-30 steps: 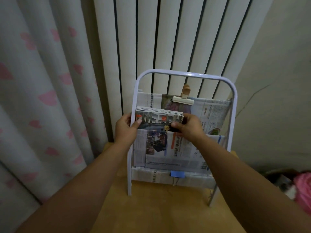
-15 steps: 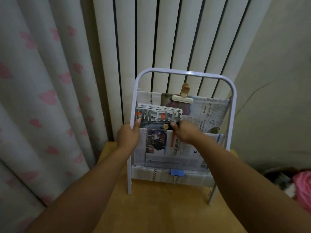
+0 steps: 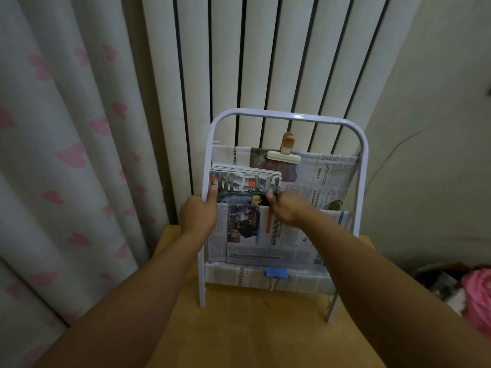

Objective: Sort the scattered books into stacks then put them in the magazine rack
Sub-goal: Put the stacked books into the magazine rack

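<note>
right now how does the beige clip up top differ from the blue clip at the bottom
The beige plastic clip is wide, stands upright and pinches the newspaper's top edge high on the rack. The blue binder clip is smaller and sits low on the bottom fold, wire loops hanging down. Both clamp newspaper lining.

The lower part of the stack of books (image 3: 245, 185) is hidden behind the newspaper front (image 3: 265, 235) of the magazine rack (image 3: 289, 116), so its depth in the pocket cannot be told. Of the left hand (image 3: 198, 215), only the thumb is seen on the cover; the other fingers are concealed behind the rack's left post. The right hand (image 3: 285, 208) is blurred, and its fingertips are lost against the stack's right edge, so the grip cannot be made out. The newsprint is too small to be read. The pink bundle (image 3: 478, 298) at lower right is cut off by the frame edge and cannot be identified. Both forearms are cropped at the bottom edge.
</note>
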